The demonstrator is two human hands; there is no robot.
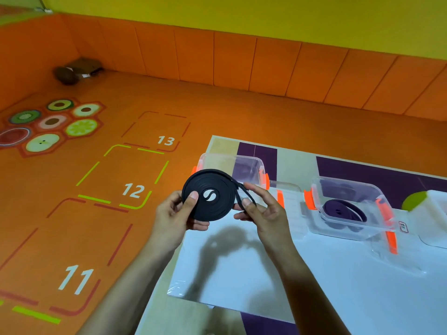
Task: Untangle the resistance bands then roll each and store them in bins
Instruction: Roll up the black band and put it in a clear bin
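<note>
While the left hand (177, 213) grips the black band (210, 194), thumb on its flat round roll, the right hand (263, 211) pinches the loose end sticking out. Right of that hand, a purple band (343, 210) lies rolled in a clear bin (348, 183)

orange floor mat (145, 93) numbered 11, 12, 13

The left hand (176, 213) and right hand (263, 211) are bare, like both forearms (135, 274), with short-trimmed thumbnails (194, 196).
</note>
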